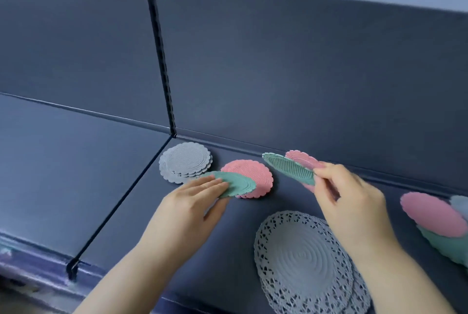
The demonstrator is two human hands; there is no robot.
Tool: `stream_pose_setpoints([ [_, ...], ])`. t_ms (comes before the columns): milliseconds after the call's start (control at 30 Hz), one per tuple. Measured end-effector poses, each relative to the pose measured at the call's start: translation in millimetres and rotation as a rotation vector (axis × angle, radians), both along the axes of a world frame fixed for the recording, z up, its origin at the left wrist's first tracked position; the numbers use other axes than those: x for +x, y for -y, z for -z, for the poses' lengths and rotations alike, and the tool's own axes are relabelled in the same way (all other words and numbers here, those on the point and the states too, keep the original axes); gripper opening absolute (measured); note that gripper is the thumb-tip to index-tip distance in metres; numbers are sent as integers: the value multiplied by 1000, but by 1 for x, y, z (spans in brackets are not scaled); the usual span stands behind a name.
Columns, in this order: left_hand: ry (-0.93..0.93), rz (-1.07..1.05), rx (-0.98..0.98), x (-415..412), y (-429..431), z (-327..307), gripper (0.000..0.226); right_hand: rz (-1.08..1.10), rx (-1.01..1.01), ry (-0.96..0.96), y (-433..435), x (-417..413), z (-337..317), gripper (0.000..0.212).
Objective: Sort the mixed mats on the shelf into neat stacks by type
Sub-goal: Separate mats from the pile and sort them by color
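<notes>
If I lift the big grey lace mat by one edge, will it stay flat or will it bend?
Probably it bends somewhat: the lace mat looks thin, and its border is full of holes. It is likely light for its size for the same reason. The open border could catch on the mat below.

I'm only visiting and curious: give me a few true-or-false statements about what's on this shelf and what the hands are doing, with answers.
1. The right hand pinches a lifted green mat with a pink mat behind it. True.
2. The large lacy mats are pink. False: they are grey.
3. The left hand rests straight fingers on a second green mat that overlaps the pink stack. True.
4. The small grey stack lies at the shelf's right end. False: it lies at the back, left of the pink stack; a mixed pile lies at the right.
</notes>
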State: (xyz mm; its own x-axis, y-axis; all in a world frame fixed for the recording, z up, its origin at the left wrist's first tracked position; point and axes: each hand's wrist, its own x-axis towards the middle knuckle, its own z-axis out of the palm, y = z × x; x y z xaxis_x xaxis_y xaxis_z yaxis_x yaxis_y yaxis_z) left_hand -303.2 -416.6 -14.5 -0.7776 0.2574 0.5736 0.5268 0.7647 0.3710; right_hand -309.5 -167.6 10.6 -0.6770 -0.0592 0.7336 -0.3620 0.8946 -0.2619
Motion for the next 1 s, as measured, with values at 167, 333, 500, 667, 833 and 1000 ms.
stream_pose_setpoints([
  [167,-38,268,-90,-49,-28,-17,33,268,-29,-9,-1,28,-5,12],
  [333,4,507,-284,-92,-94,1,32,480,-49,-27,-17,60,5,5],
  [500,137,525,-810,-107,-137,33,22,602,-63,-44,-37,87,14,28],
  [667,224,549,-889,-107,-132,20,39,644,-111,-40,-53,87,15,18],
  [833,115,557,-518,-86,-97,11,38,508,-44,-132,-44,44,4,7],
  [1000,109,378,-402,-62,-53,-2,36,271,252,376,-25,-12,31,16],
])
